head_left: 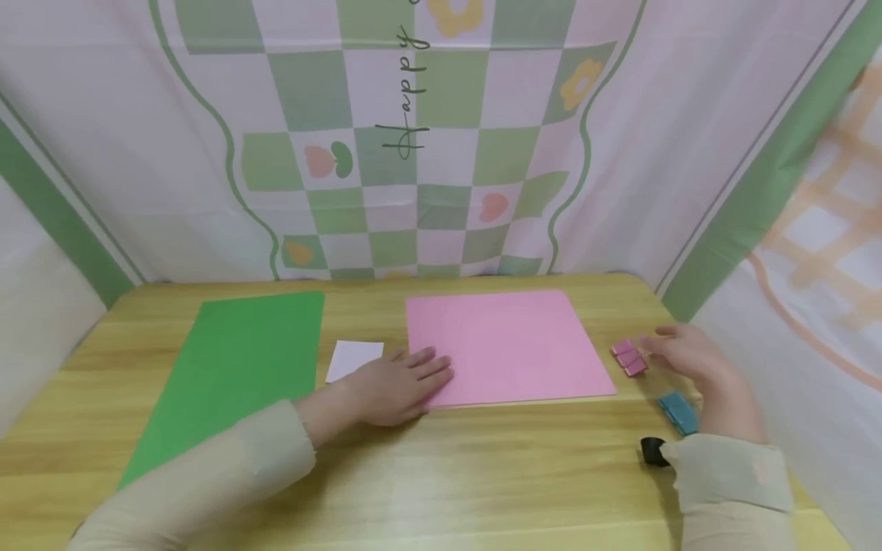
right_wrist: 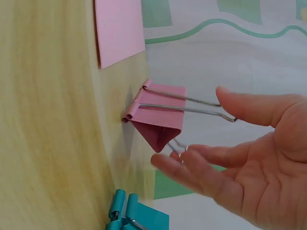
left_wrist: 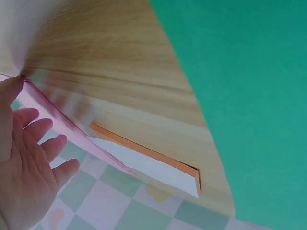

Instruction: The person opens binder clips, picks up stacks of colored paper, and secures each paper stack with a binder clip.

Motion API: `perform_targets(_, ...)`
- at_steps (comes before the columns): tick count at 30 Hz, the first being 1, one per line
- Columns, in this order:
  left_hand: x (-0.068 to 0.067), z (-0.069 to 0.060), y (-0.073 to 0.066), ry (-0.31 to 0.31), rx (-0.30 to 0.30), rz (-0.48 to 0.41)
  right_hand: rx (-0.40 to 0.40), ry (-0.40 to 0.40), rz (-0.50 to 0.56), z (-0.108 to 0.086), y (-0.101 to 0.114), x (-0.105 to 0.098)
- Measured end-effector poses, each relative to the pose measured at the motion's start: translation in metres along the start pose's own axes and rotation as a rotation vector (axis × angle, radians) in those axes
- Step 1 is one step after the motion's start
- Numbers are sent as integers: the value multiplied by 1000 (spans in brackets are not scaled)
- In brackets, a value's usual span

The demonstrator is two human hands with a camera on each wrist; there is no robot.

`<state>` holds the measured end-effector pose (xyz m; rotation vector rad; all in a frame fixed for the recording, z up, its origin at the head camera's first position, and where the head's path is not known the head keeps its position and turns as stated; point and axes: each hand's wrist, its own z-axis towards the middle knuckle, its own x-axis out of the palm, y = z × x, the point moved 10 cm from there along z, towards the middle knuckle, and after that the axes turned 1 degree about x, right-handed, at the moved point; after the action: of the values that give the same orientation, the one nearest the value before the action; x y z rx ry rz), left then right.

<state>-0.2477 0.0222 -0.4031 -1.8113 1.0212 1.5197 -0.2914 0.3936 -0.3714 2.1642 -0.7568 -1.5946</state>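
Note:
My left hand (head_left: pixel 400 383) lies flat with fingers spread over the near left corner of a pink sheet (head_left: pixel 510 344). Beside that hand is a small white card (head_left: pixel 353 360), partly covered. At the right, my right hand (right_wrist: pixel 249 158) is at a pink binder clip (right_wrist: pixel 158 105), also seen in the head view (head_left: pixel 629 358). Its thumb is by one wire handle and its fingertips are by the other, spread apart; firm contact cannot be told. The clip rests on the table. A teal binder clip (head_left: pixel 678 413) lies nearer me.
A large green sheet (head_left: pixel 241 367) lies on the left of the wooden table (head_left: pixel 482 474), partly under my left forearm. A black object (head_left: pixel 652 451), partly hidden by my right sleeve, sits below the teal clip. Patterned cloth (head_left: pixel 448 153) hangs behind the table.

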Motion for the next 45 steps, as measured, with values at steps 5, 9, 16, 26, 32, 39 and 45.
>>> perform_targets(5,3,0,-1,23,14,3,2,50,11,-1,-3,2)
perform_targets(9,5,1,-3,24,25,21,-29,36,-19,-1,-4,0)
perform_targets(16,7,4,-2,19,19,58,-67,46,8,-3,-4,-1)
perform_targets(26,8,6,-4,21,20,132,-52,48,-20,-5,-4,-1)
perform_targets(32,5,10,-7,-7,23,172,-58,24,-37,-5,-7,-4)
perform_targets(39,-2,13,-14,-34,9,215,-53,40,-5,-6,-5,-1)
perform_targets(45,-8,25,-26,-73,-62,270,-86,31,-12,-3,-3,0)
